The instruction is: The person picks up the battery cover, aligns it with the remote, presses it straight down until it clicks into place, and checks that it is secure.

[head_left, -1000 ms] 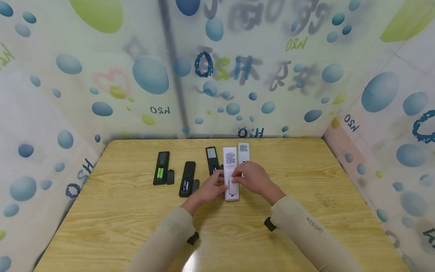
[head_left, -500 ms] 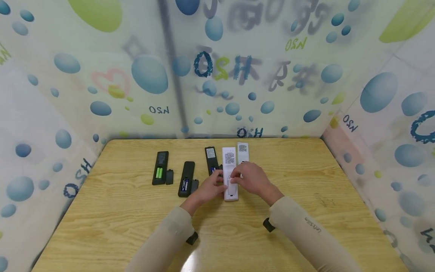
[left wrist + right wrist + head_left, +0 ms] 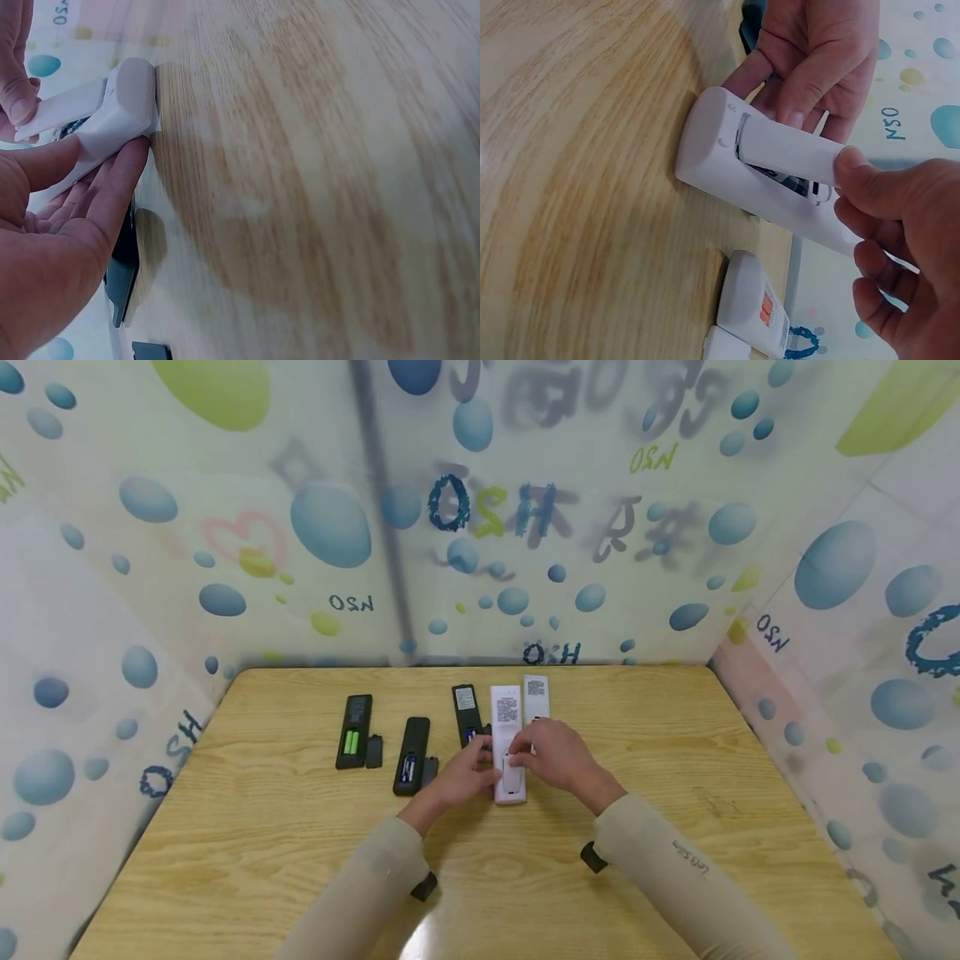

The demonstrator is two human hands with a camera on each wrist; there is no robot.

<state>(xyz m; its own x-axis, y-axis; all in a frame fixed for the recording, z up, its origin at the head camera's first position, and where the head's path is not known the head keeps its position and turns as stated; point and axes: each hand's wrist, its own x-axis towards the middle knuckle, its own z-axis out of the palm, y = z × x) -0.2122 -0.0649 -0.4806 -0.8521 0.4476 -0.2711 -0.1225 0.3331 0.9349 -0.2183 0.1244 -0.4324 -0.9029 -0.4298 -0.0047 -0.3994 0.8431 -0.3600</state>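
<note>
A white remote control (image 3: 506,702) lies back side up on the table, its battery bay facing me. My left hand (image 3: 461,774) holds it by the side, thumb on the near edge and fingers along the far one. My right hand (image 3: 558,752) pinches one end of the white battery cover (image 3: 791,150) between thumb and fingertips. That cover is tilted: its other end meets the slot in the remote, while the pinched end stands raised. Beneath it, part of a dark battery (image 3: 787,180) shows in the bay; the rest is hidden.
Left of the hands lie black remotes (image 3: 354,731) (image 3: 412,756) (image 3: 467,706) with batteries showing and loose black covers (image 3: 374,751) (image 3: 430,770) beside them. Another white remote (image 3: 536,687) lies behind my right hand, with a white piece (image 3: 726,345) near it. Patterned walls enclose the wooden table (image 3: 637,718).
</note>
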